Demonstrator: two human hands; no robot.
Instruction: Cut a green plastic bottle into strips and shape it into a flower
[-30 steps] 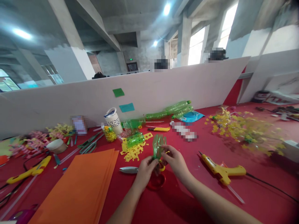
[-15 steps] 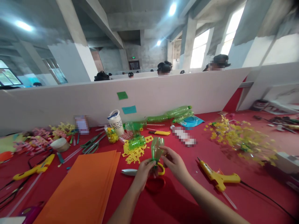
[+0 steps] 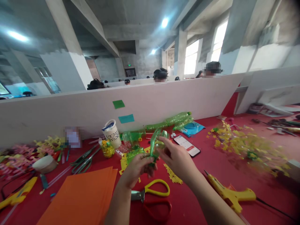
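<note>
A cut green plastic bottle piece [image 3: 156, 143] with strips splayed at its top is lifted above the red table [image 3: 206, 193]. My left hand [image 3: 138, 167] is closed round its lower end. My right hand [image 3: 176, 158] pinches the upper strips from the right side. Directly under my hands lie scissors [image 3: 152, 195] with a yellow and a red handle loop, blades pointing left.
Orange paper sheets [image 3: 79, 200] lie at front left, a yellow glue gun [image 3: 231, 195] at right, another glue gun [image 3: 16, 195] at far left. Green bottles [image 3: 173, 120], a paper cup [image 3: 112, 133], a phone [image 3: 187, 145], yellow cut-outs [image 3: 243, 143] and a white partition [image 3: 140, 106] stand behind. People sit beyond it.
Both hands lifted the green bottle piece up and away from the table. The scissors, which were hidden under the hands, now lie in plain sight.
</note>
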